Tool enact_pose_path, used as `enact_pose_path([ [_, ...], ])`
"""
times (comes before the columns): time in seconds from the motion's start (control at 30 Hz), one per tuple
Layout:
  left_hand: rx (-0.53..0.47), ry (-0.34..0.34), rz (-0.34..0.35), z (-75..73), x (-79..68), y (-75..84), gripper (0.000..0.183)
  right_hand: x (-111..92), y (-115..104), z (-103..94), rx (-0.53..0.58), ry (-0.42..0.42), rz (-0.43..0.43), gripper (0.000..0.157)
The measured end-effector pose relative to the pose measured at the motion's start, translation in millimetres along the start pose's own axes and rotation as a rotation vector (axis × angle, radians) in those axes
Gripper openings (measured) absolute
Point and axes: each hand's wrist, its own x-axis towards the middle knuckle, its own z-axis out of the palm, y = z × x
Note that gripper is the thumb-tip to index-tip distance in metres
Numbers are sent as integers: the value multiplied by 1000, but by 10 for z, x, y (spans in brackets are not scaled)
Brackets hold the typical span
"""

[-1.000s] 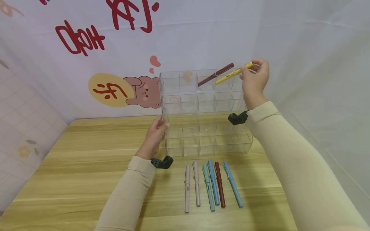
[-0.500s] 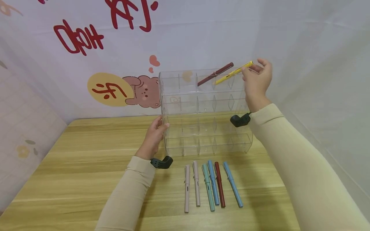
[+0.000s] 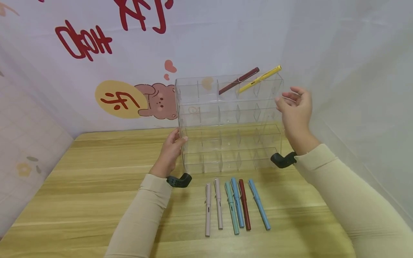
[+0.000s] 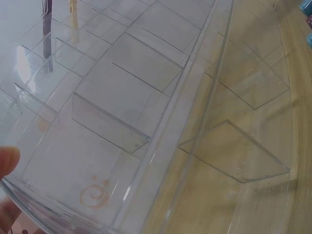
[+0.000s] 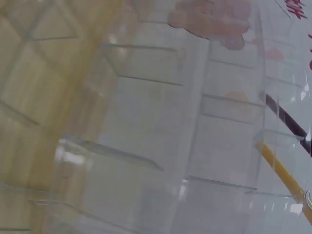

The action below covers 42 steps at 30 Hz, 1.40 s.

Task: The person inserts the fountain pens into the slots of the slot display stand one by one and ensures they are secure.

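A clear acrylic rack (image 3: 220,114) with rows of compartments stands upright at the back of the table. My left hand (image 3: 169,152) holds its left side panel, the thumb (image 4: 9,161) on one face and the fingers on the other. In the top row, a maroon pen (image 3: 239,80) and a yellow pen (image 3: 260,79) lean up to the right, their upper ends above the rack. My right hand (image 3: 297,114) is in the air just off the rack's right side, fingers loosely curled around nothing. The right wrist view shows the yellow pen's barrel (image 5: 280,171) through the plastic.
Several pens lie in a loose row before the rack: two pale pink ones, a teal pen (image 3: 232,208), a blue pen (image 3: 237,202), a red pen (image 3: 244,205) and another blue pen (image 3: 259,205). A printed white cloth (image 3: 226,36) hangs behind the wooden table (image 3: 106,179).
My right hand has let go of the yellow pen and moved down and to the right, away from the rack. The yellow pen stays leaning in the top row. My left hand keeps its hold.
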Motion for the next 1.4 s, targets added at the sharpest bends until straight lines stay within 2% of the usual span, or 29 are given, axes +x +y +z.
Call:
enact_pose_path([
  [0.2, 15, 8, -6, 7, 14, 12, 59, -244, 223, -194, -51, -118, -1, 45],
  [0.37, 27, 22, -15, 21, 15, 44, 60, -462, 427, -355, -285, -241, -29, 45],
  [0.47, 39, 28, -20, 23, 31, 49, 60, -592, 543, -433, -384, -313, -33, 50],
  [0.67, 40, 35, -24, 35, 56, 49, 58, -787, 753, -543, -497, -440, 58, 52],
  [0.77, 37, 33, -25, 37, 62, 50, 59, -846, 836, -566, -535, -484, 113, 49],
  [1.0, 30, 34, -31, 47, 90, 36, 60, -906, 990, -537, -618, -600, 150, 44],
  [1.4, 3, 27, -14, 54, 73, 26, 58, -997, 1069, -474, -710, -792, 246, 44],
])
